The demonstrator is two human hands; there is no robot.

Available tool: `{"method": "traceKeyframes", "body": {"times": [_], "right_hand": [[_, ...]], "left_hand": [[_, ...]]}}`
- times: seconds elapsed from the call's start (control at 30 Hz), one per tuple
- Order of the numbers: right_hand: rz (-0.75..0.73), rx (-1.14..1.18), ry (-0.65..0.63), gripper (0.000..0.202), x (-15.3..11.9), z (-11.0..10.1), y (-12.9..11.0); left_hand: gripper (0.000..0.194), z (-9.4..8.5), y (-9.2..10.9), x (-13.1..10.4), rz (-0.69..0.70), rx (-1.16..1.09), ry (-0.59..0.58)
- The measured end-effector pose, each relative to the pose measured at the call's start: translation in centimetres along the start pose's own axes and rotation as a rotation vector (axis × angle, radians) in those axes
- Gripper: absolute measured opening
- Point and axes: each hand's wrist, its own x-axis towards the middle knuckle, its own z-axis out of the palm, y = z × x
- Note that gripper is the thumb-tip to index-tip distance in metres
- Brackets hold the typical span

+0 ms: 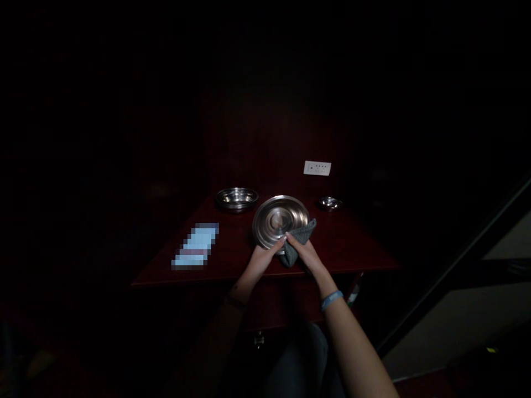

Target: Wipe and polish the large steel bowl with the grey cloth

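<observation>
A shiny steel bowl (pixel 279 216) is tilted toward me above the front part of the table. My left hand (pixel 264 254) grips its near-left rim, thumb over the edge and the other fingers hidden beneath. At the near-right rim, my right hand (pixel 304 251) holds a dark grey-green cloth (pixel 292 255) against the bowl. Part of the cloth hangs below the rim and a corner sticks up to the right. Both thumbs almost meet at the near edge.
Stacked steel bowls (pixel 237 199) stand at the back left of the dark red table (pixel 232 262). One small steel bowl (pixel 330 204) sits at the back right. A pixelated light-blue rectangle (pixel 196 246) lies on the left. Behind is a white wall socket (pixel 317 168). The surroundings are very dark.
</observation>
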Motion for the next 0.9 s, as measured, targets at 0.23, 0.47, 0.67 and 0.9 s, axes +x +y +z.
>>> {"method": "traceKeyframes", "body": {"times": [0.23,0.47,0.67,0.9], "right_hand": [[0.017,0.028,-0.012,0.051,0.36,-0.02,0.06],[-0.021,0.035,0.057,0.047,-0.19,0.40,0.01],[0.047,0.104,-0.034,0.051,0.07,-0.31,0.34],[0.036,0.086,-0.049,0.057,-0.04,-0.29,0.05]], "left_hand": [[0.062,-0.03,-0.02,0.01,0.010,-0.019,-0.004],[0.058,-0.28,-0.43,0.17,0.014,-0.041,-0.011],[0.062,-0.31,-0.38,0.16,-0.016,-0.082,-0.004],[0.066,-0.26,-0.39,0.21,-0.003,-0.075,-0.011]]}}
